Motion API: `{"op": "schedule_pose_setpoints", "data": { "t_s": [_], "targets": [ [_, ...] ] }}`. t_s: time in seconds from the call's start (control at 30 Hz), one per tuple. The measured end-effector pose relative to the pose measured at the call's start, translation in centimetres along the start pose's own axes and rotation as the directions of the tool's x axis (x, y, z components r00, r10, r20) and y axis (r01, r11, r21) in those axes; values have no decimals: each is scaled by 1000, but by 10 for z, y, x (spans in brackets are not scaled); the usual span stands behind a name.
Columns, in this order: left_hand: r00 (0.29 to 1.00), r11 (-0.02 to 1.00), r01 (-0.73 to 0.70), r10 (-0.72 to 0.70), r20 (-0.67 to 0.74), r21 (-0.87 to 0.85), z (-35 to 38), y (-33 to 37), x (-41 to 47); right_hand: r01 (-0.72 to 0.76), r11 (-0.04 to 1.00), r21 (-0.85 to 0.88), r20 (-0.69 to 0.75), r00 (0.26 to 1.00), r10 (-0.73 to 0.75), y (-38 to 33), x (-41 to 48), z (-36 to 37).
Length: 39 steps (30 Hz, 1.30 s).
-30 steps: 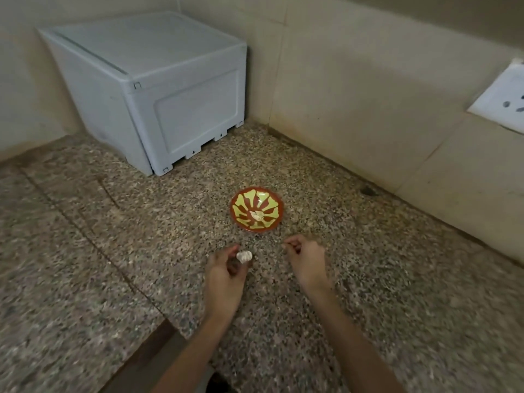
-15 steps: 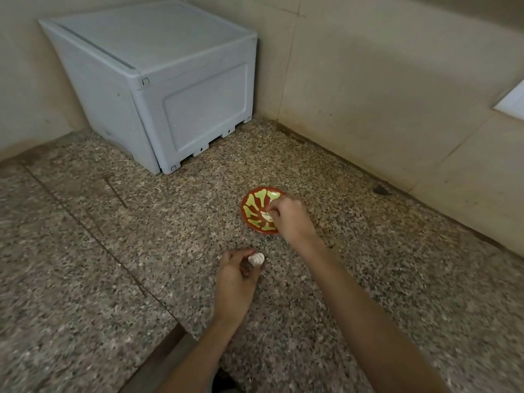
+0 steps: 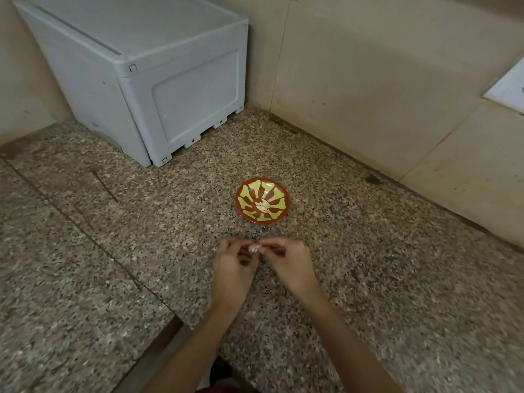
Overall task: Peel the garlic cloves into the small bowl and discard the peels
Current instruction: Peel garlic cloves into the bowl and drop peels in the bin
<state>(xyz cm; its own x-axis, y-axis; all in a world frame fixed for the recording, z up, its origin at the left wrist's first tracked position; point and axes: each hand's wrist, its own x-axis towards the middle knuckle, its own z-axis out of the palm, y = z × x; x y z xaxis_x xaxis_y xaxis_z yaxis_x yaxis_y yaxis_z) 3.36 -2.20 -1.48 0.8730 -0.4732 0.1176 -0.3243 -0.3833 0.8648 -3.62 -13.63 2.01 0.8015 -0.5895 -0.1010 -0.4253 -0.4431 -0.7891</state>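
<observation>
Granite counter (image 3: 93, 259), speckled, fills head view. Small bowl (image 3: 241, 194), red with yellow pattern, sits at 12 o'clock from hands, apart from them. Pale peeled cloves (image 3: 262, 206) lie at its centre. Left hand (image 3: 232, 269) and right hand (image 3: 290, 265) meet at fingertips, both pinching garlic clove (image 3: 254, 248) held between them. Blur there: grip probably thumb and forefinger each side. Grey plastic box (image 3: 158, 80) at 11 o'clock, against tiled wall (image 3: 368, 80). White socket plate (image 3: 507, 89) at 2 o'clock.

Left hand (image 3: 232, 269), right hand (image 3: 292, 265) close together, forearms converging; both pinch garlic clove (image 3: 254, 248).
</observation>
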Motion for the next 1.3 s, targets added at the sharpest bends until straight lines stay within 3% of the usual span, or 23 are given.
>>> {"op": "schedule_pose_setpoints", "data": {
  "t_s": [0.23, 0.43, 0.77, 1.0, 1.07, 1.13, 1.2, 1.3],
  "targets": [
    [997, 997, -77, 77, 22, -28, 2, 0, -5, -88, 974, 211, -108, 988, 113, 2, -13, 3],
    [993, 994, -104, 105, 51, -24, 2, -2, -3, -116, 964, 239, -159, 975, 156, 0, -12, 7],
    [991, 994, -55, 67, 119, -97, -2, -9, 8, -132, 959, 249, -121, 979, 166, 7, -11, 4],
    [989, 992, -108, 113, 97, -59, -4, -10, 7, -264, 837, 480, -57, 942, 329, 7, -23, -10],
    [985, 988, -157, 156, 72, 10, -4, -11, 5, -302, 835, 460, -33, 934, 356, 10, -30, -18],
    [988, 990, -136, 132, 77, 43, -6, -11, 1, -328, 886, 326, -28, 934, 356, 14, -37, -26],
    [993, 995, -82, 78, 94, 48, -8, -9, -7, -288, 948, 133, -52, 953, 297, 18, -43, -31],
    [999, 1000, -22, 23, 36, -17, -11, -3, -26, -201, 980, -6, -62, 978, 200, 21, -49, -31]
  ]
}}
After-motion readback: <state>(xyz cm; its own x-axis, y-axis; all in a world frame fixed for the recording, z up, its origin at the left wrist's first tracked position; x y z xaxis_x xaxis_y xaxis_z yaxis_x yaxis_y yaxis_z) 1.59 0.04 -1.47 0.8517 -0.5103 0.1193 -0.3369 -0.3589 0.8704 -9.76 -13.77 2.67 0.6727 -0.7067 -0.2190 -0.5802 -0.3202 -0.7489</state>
